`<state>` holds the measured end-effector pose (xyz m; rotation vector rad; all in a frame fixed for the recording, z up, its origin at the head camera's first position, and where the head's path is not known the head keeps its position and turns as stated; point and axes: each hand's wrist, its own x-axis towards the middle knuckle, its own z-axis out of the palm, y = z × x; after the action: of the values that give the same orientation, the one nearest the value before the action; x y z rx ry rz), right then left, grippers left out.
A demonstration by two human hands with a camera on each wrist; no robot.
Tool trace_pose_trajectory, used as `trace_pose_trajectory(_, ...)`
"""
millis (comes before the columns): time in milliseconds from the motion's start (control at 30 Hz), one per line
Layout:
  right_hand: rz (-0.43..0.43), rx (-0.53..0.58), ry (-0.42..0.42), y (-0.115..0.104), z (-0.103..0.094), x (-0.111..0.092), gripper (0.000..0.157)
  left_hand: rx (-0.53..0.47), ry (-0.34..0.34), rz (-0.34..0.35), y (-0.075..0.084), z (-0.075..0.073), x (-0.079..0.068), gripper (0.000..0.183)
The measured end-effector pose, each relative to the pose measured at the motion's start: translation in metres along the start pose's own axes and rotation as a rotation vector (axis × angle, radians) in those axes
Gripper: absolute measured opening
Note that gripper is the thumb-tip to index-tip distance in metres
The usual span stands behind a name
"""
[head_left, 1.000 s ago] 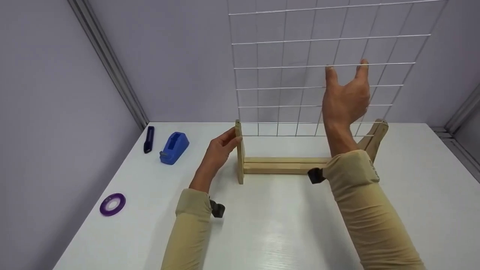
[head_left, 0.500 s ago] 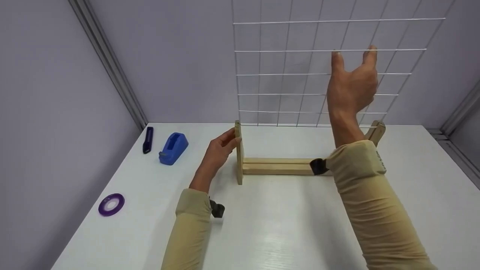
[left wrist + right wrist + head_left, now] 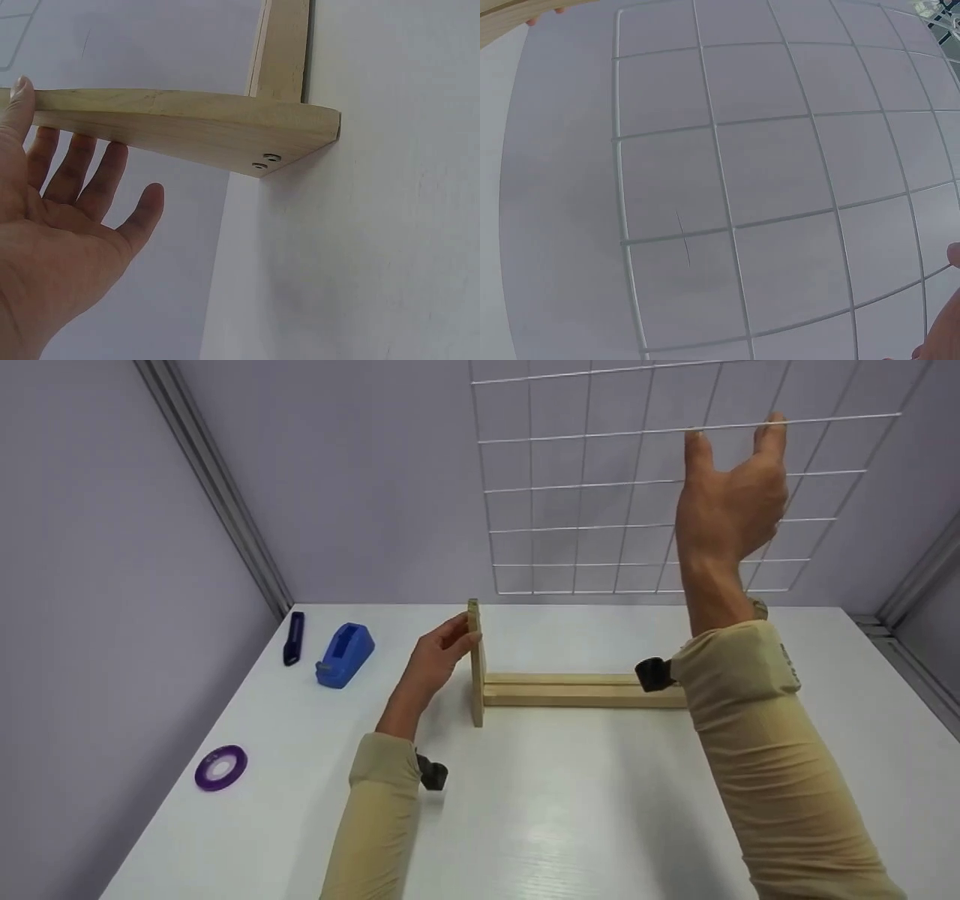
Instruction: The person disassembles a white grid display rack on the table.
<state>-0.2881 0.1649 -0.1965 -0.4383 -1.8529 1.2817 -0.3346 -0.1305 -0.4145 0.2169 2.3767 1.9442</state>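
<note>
A white wire grid panel is held up in front of the back wall, its lower edge above the wooden stand. My right hand grips one of its crosswise wires. The stand has a crossbar and a left upright; most of its right upright is behind my right forearm. My left hand pinches the left upright near its top. In the left wrist view, the thumb lies on the edge of the wood and the fingers are against the face with two screws.
To the left on the white table lie a dark blue box cutter, a blue tape dispenser and a flat purple ring. Walls stand at the back and left, with metal corner posts.
My right hand has raised the grid panel and shifted it right, lifting its lower edge from between the stand's uprights to above them. My left hand stays on the left upright.
</note>
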Motion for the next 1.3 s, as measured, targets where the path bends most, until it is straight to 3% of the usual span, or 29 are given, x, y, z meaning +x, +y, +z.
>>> trace_pose_trajectory(500, -0.021, -0.074, -0.018, 0.011, -0.01, 0.01, 0.073, 0.041, 0.025, 0.002, -0.005, -0.006, -0.003, 0.06)
trace_pose_trajectory(1000, -0.065, -0.109, -0.082, 0.015, -0.021, 0.003, 0.073, 0.074, 0.046, 0.063, -0.009, -0.024, -0.014, 0.06)
trace_pose_trajectory(1300, -0.085, -0.158, -0.129, 0.027, -0.023, -0.001, 0.076, 0.131, 0.115, 0.062, -0.007, -0.023, -0.021, 0.057)
